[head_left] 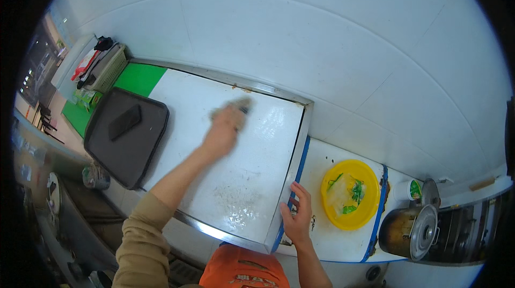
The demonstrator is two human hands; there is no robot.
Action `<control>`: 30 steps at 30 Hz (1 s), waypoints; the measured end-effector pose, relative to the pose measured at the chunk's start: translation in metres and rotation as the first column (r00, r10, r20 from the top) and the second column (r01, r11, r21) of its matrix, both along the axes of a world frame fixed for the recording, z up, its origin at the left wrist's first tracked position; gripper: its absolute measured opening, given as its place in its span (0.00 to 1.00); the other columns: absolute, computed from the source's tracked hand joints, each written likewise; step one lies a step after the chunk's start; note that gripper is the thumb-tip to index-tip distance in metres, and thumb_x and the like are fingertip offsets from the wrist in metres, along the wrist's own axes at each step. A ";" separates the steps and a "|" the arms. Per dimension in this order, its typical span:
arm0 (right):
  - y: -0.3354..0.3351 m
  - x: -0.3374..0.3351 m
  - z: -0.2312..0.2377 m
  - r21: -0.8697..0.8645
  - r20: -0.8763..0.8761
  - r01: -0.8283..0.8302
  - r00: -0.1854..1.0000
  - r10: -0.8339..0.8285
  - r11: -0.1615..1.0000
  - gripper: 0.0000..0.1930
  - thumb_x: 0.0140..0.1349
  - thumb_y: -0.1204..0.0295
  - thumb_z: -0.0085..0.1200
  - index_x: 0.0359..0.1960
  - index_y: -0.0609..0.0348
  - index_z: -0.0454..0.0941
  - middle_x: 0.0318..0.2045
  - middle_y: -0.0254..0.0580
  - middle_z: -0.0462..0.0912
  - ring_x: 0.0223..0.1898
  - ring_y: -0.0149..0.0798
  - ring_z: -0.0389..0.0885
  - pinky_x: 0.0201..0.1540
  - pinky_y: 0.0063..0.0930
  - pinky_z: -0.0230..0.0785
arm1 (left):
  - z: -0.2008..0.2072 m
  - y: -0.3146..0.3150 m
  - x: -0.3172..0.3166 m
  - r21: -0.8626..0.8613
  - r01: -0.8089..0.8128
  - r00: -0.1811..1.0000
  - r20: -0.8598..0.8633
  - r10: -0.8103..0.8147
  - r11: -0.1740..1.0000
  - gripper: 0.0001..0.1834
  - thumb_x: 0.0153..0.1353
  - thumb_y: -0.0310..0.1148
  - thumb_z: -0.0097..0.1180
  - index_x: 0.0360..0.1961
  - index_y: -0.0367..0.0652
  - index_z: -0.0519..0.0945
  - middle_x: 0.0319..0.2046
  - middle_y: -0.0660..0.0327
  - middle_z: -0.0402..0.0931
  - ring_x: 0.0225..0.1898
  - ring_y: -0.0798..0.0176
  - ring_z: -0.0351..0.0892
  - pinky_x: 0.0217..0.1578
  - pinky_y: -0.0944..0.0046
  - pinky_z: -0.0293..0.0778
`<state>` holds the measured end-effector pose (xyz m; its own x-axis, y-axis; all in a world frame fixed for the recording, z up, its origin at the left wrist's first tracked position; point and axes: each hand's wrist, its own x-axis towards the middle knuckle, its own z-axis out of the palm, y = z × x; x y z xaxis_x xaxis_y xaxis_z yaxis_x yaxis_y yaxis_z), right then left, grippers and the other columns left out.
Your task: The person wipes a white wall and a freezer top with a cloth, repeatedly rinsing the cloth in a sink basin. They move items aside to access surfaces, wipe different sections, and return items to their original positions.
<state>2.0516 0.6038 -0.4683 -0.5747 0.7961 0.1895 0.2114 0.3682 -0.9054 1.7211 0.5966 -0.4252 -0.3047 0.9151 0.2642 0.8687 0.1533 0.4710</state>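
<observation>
My left hand (pixel 227 127) is closed on a beige cloth (pixel 219 112), pressed onto the white countertop (pixel 214 175) near its far side. Both are smeared by motion, and a small dark patch shows beside the fingers. Wet streaks and dirty specks lie on the surface closer to me. At the countertop's right metal edge (pixel 272 230) rests my right hand (pixel 298 217), empty, with its fingers stretched out and the thumb apart. Left of the wiped area lies a dark, flat tray-like piece (pixel 126 154) with a black block (pixel 125 122) on its top.
Right of the edge, on a lower white surface, sits a yellow basin (pixel 328 210) holding clear and green plastic. Beyond it are a lidded pot (pixel 397 229) and a white tub (pixel 402 190). At far left stand a basket (pixel 111 68) and a jar (pixel 96 177). A wall (pixel 322 46) rises behind.
</observation>
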 end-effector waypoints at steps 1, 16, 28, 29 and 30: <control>0.000 0.001 0.000 0.002 0.003 -0.007 1.000 0.007 1.000 0.28 0.61 0.79 0.62 0.65 0.57 0.73 0.69 0.49 0.70 0.65 0.45 0.75 0.60 0.38 0.75 | -0.002 -0.012 0.006 0.125 0.046 0.995 -0.097 -0.034 0.991 0.20 0.62 0.23 0.49 0.55 0.35 0.78 0.56 0.41 0.77 0.59 0.36 0.75 0.61 0.40 0.70; -0.007 0.008 -0.002 -0.022 -0.106 -0.054 0.993 0.051 0.998 0.28 0.61 0.81 0.61 0.64 0.60 0.73 0.69 0.53 0.70 0.67 0.52 0.73 0.65 0.38 0.71 | -0.002 -0.116 0.124 -0.092 0.322 0.947 0.005 -0.322 0.942 0.27 0.68 0.25 0.50 0.68 0.37 0.74 0.72 0.38 0.65 0.75 0.36 0.62 0.74 0.42 0.59; -0.011 0.009 -0.008 -0.140 -0.162 -0.074 0.986 0.051 0.987 0.27 0.67 0.83 0.51 0.68 0.56 0.69 0.74 0.46 0.66 0.72 0.42 0.68 0.69 0.38 0.66 | -0.023 -0.074 0.118 -0.128 0.254 0.955 0.192 -0.227 0.959 0.29 0.67 0.23 0.50 0.70 0.38 0.72 0.71 0.38 0.65 0.71 0.33 0.66 0.73 0.42 0.62; -0.012 0.009 -0.008 -0.152 -0.168 -0.067 0.985 0.041 0.986 0.27 0.67 0.83 0.50 0.68 0.57 0.69 0.73 0.46 0.66 0.72 0.42 0.68 0.70 0.38 0.65 | -0.020 -0.101 0.137 -0.205 0.288 0.923 0.320 -0.214 0.936 0.28 0.67 0.23 0.49 0.70 0.39 0.73 0.71 0.38 0.65 0.72 0.34 0.66 0.73 0.42 0.63; -0.012 0.008 -0.009 -0.165 -0.167 -0.049 0.986 0.021 0.985 0.27 0.67 0.84 0.48 0.69 0.57 0.69 0.73 0.46 0.67 0.72 0.42 0.68 0.71 0.37 0.64 | -0.017 -0.143 0.158 -0.075 0.407 0.904 -0.114 -0.413 0.910 0.24 0.73 0.31 0.48 0.68 0.40 0.75 0.69 0.40 0.68 0.69 0.38 0.69 0.69 0.44 0.65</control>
